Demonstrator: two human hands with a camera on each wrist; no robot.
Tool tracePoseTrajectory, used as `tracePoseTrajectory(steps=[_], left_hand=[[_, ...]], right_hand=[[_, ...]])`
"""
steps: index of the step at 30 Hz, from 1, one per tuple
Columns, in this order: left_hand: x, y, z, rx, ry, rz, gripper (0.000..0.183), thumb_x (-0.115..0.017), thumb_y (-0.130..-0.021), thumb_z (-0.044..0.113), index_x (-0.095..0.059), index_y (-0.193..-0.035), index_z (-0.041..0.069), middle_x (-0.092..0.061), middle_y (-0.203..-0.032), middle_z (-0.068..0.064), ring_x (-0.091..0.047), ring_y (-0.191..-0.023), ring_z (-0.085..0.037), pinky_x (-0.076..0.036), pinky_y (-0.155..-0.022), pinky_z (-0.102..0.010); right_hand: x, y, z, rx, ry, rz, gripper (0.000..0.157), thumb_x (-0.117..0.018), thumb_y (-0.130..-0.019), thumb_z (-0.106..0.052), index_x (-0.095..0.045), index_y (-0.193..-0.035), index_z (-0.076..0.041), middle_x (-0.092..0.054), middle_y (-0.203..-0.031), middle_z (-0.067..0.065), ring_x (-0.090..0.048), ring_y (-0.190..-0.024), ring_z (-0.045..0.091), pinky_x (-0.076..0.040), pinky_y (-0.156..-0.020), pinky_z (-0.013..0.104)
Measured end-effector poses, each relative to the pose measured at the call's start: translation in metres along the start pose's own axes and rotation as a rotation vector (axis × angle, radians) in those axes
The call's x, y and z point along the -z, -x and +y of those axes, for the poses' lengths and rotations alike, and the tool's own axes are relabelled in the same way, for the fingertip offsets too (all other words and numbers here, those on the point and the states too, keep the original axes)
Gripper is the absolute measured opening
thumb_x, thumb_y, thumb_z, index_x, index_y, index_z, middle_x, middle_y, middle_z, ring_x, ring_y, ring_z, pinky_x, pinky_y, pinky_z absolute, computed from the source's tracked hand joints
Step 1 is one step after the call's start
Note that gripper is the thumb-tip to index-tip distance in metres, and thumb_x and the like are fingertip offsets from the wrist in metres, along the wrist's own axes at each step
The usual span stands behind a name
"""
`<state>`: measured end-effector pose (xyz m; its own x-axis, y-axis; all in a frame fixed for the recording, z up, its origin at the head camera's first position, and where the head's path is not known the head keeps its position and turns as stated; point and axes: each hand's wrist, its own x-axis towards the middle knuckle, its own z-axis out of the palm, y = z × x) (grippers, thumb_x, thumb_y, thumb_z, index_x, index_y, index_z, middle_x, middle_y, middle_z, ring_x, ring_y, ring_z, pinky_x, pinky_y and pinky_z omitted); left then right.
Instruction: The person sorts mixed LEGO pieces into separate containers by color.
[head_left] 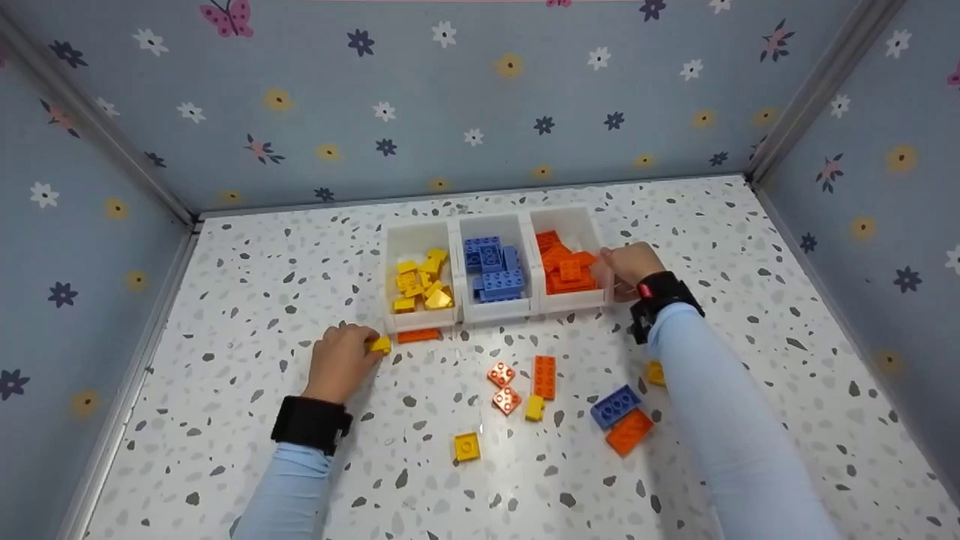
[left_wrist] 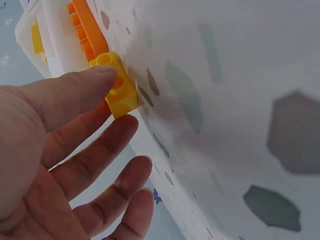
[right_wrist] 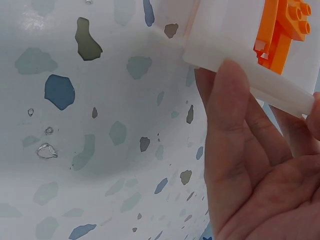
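Left hand [head_left: 340,365] has a yellow brick [head_left: 381,345] pinched between thumb and finger, down at the desk [head_left: 247,300], just beside an orange brick [head_left: 418,335] at the front of the tray [head_left: 574,301]. Right hand [head_left: 634,265] grips the tray's right wall, probably to steady it. Bricks inside [head_left: 501,283] look grouped by colour, one per compartment.

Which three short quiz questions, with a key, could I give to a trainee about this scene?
1. What colour is the brick that the left hand pinches: A) blue, B) orange, C) yellow?
2. True or false: the middle container holds yellow bricks.
3. Which hand touches the rightmost container, with orange bricks?

Key: 1. C, yellow. 2. False; it holds blue bricks. 3. The right hand.
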<state>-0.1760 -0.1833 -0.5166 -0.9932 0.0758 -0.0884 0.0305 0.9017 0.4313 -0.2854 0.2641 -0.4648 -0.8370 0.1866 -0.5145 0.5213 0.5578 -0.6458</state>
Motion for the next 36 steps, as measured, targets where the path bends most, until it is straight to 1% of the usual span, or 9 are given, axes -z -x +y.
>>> tracePoseTrajectory(steps=[5,9,12,15,17,20,27,31,36], left_hand=[[0.003,0.009,0.004,-0.025,-0.019,-0.018,0.029,-0.079,-0.086,0.015,-0.073,-0.109,-0.001,-0.070,-0.107,-0.017,-0.060,-0.100,-0.037,-0.044,-0.087,-0.052],[0.015,0.021,0.009,-0.059,-0.035,-0.011,0.029,-0.080,-0.085,0.016,-0.074,-0.107,-0.001,-0.071,-0.105,-0.016,-0.063,-0.097,-0.036,-0.047,-0.086,-0.051],[0.028,0.027,0.017,-0.091,-0.040,0.034,0.028,-0.080,-0.085,0.016,-0.074,-0.107,0.000,-0.071,-0.105,-0.015,-0.063,-0.097,-0.036,-0.047,-0.084,-0.051],[0.040,0.023,0.029,-0.143,-0.041,0.118,0.029,-0.080,-0.085,0.016,-0.074,-0.108,0.001,-0.072,-0.104,-0.015,-0.063,-0.096,-0.035,-0.047,-0.083,-0.051],[0.047,0.015,0.036,-0.182,-0.045,0.172,0.030,-0.080,-0.085,0.017,-0.074,-0.109,0.001,-0.072,-0.104,-0.015,-0.063,-0.095,-0.035,-0.048,-0.082,-0.049],[0.053,-0.007,0.045,-0.222,-0.050,0.223,0.032,-0.080,-0.085,0.019,-0.073,-0.111,0.001,-0.072,-0.107,-0.016,-0.062,-0.096,-0.035,-0.049,-0.082,-0.049],[0.053,-0.063,0.051,-0.249,-0.108,0.209,0.029,-0.077,-0.088,0.020,-0.074,-0.109,0.001,-0.071,-0.104,-0.017,-0.060,-0.093,-0.037,-0.047,-0.082,-0.050],[0.049,-0.079,0.055,-0.261,-0.151,0.186,0.028,-0.077,-0.089,0.022,-0.075,-0.107,0.001,-0.072,-0.101,-0.016,-0.060,-0.090,-0.037,-0.047,-0.081,-0.050],[0.042,-0.089,0.060,-0.260,-0.204,0.175,0.027,-0.077,-0.089,0.025,-0.076,-0.104,0.002,-0.072,-0.100,-0.016,-0.059,-0.091,-0.037,-0.046,-0.082,-0.053]], right_hand=[[0.000,-0.002,0.001,-0.001,0.008,0.007,0.057,-0.046,-0.103,-0.041,-0.052,-0.136,0.004,-0.063,-0.115,0.018,-0.065,-0.069,0.018,-0.058,-0.072,0.036],[-0.002,-0.004,0.002,0.010,0.013,0.010,0.055,-0.045,-0.103,-0.041,-0.056,-0.130,0.005,-0.062,-0.114,0.018,-0.065,-0.066,0.017,-0.058,-0.071,0.037],[-0.002,-0.003,0.002,0.017,0.018,0.010,0.055,-0.045,-0.103,-0.041,-0.057,-0.130,0.005,-0.062,-0.115,0.018,-0.066,-0.067,0.018,-0.058,-0.072,0.038],[-0.001,-0.002,0.002,0.012,0.020,0.010,0.056,-0.045,-0.103,-0.041,-0.056,-0.132,0.005,-0.063,-0.116,0.020,-0.067,-0.072,0.020,-0.058,-0.075,0.039],[0.000,-0.001,0.002,0.008,0.020,0.006,0.056,-0.045,-0.103,-0.041,-0.055,-0.133,0.005,-0.064,-0.115,0.020,-0.067,-0.074,0.021,-0.057,-0.078,0.040],[0.000,0.000,0.001,0.009,0.018,0.003,0.055,-0.045,-0.103,-0.041,-0.055,-0.132,0.005,-0.063,-0.114,0.020,-0.067,-0.074,0.021,-0.057,-0.079,0.041],[-0.002,-0.001,-0.002,-0.016,0.018,0.002,0.057,-0.045,-0.103,-0.041,-0.052,-0.137,0.004,-0.060,-0.118,0.019,-0.064,-0.079,0.023,-0.058,-0.076,0.038],[-0.003,0.001,-0.004,-0.023,0.024,0.007,0.057,-0.045,-0.103,-0.041,-0.052,-0.137,0.004,-0.058,-0.122,0.019,-0.063,-0.085,0.025,-0.058,-0.077,0.038],[-0.002,0.003,-0.004,-0.012,0.048,0.023,0.056,-0.044,-0.103,-0.039,-0.052,-0.135,0.006,-0.060,-0.117,0.020,-0.065,-0.085,0.027,-0.057,-0.079,0.038]])
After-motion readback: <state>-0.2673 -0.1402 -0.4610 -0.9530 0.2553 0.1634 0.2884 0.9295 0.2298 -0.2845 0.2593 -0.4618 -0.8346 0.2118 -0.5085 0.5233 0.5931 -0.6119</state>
